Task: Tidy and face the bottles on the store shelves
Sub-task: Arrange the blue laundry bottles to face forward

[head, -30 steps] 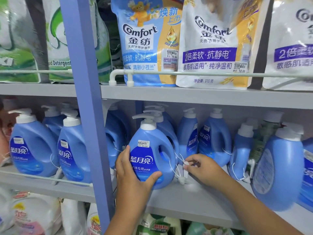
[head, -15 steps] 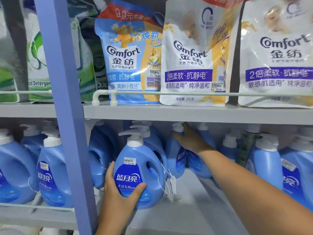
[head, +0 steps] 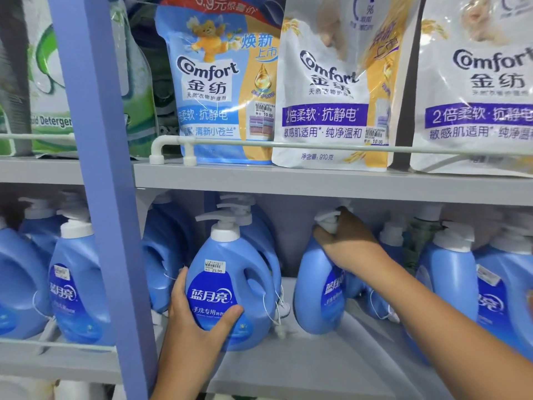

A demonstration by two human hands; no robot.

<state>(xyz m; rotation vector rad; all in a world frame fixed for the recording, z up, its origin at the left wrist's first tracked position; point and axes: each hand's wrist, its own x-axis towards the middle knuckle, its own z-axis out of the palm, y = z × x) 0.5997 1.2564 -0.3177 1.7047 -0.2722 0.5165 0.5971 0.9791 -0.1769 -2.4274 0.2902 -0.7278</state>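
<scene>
Blue detergent bottles with white pump tops fill the lower grey shelf [head: 302, 368]. At the shelf's front stands one bottle [head: 233, 272] with its label and price sticker facing me; my left hand [head: 196, 327] holds its lower left side, thumb across the label. To its right a second blue bottle [head: 314, 287] leans, label turned sideways. My right hand [head: 343, 241] grips the neck of this second bottle just under its white pump. More bottles stand behind and on both sides.
A purple upright post [head: 98, 183] splits the shelving at left. The upper shelf [head: 317, 180] carries Comfort softener pouches [head: 219, 90] behind a white rail [head: 317, 145]. Further blue bottles [head: 452, 272] crowd the right; a green bottle [head: 418, 241] stands among them.
My right hand left the white tags at the shelf front, reached back and took the second bottle by its neck, which now leans nearer the front. My left hand stays on the front bottle.
</scene>
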